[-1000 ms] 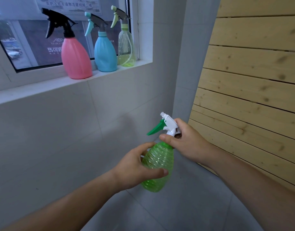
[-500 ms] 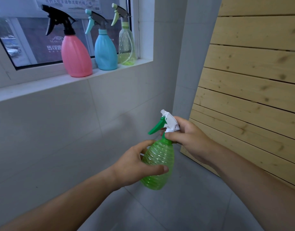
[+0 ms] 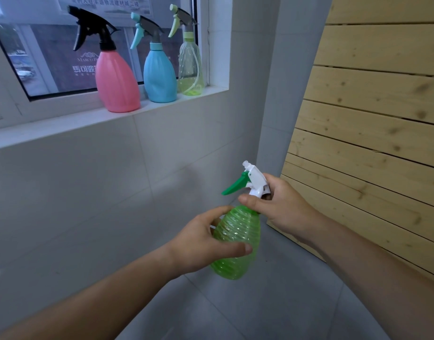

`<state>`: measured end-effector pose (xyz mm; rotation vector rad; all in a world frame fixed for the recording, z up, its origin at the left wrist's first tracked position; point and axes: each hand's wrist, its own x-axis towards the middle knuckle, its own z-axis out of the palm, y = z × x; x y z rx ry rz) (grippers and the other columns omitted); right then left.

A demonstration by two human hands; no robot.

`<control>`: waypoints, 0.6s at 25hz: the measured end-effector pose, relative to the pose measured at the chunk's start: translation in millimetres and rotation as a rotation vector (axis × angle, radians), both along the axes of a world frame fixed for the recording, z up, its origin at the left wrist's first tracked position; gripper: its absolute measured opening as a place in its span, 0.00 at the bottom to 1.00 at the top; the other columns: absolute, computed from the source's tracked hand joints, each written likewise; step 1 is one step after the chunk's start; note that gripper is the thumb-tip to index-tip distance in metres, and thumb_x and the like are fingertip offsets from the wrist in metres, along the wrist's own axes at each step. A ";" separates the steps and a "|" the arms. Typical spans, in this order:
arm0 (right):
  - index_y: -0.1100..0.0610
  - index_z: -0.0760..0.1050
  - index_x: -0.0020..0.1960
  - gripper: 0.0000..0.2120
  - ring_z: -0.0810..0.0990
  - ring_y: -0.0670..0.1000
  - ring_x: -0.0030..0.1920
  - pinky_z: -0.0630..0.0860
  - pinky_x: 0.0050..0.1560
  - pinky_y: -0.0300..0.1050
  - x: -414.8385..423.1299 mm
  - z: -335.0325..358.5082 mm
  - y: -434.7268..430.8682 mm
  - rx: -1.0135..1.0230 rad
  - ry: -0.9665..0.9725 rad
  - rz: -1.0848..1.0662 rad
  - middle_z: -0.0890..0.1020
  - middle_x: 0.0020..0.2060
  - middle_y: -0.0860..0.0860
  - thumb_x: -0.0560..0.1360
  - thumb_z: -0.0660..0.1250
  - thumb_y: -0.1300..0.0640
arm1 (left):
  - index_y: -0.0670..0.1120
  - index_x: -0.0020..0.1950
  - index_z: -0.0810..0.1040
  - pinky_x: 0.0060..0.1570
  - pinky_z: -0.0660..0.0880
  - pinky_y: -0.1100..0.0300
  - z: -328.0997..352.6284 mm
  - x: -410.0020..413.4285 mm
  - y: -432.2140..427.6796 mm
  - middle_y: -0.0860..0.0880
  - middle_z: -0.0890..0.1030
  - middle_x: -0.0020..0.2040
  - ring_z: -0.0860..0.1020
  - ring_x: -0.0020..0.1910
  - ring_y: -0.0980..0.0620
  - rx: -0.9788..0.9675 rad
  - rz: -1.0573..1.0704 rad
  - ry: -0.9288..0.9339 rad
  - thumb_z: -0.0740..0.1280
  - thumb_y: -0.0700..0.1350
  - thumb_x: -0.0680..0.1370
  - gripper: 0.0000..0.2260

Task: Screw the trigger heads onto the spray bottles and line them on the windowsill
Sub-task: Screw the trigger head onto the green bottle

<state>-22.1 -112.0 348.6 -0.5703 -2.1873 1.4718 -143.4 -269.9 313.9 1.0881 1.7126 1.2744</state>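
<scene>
A ribbed clear green spray bottle (image 3: pixel 238 239) is held in the air below the windowsill, tilted slightly. My left hand (image 3: pixel 206 244) wraps around its body. My right hand (image 3: pixel 277 207) pinches the collar of the white trigger head (image 3: pixel 256 180) with its green lever, which sits on the bottle's neck. On the white windowsill (image 3: pixel 64 126) stand three bottles with heads on: a pink bottle (image 3: pixel 116 84) with a black head, a blue bottle (image 3: pixel 159 76) with a grey and teal head, and a clear pale green bottle (image 3: pixel 189 67) at the right end.
A pale wooden slatted panel (image 3: pixel 372 133) leans against the wall on the right. White wall tiles lie below the sill and grey floor tiles (image 3: pixel 272 303) under the hands. The sill's left stretch holds nothing in view.
The green bottle and both hands have risen slightly. My right thumb has shifted around the collar of the trigger head.
</scene>
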 end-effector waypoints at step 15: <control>0.62 0.77 0.58 0.15 0.81 0.56 0.47 0.82 0.48 0.45 5.3 13.4 10.3 -0.453 0.123 0.110 0.81 0.47 0.60 0.72 0.72 0.66 | 0.51 0.66 0.81 0.55 0.83 0.52 6.7 1.0 -1.6 0.42 0.87 0.56 0.85 0.57 0.42 0.005 -0.061 -0.136 0.78 0.38 0.73 0.23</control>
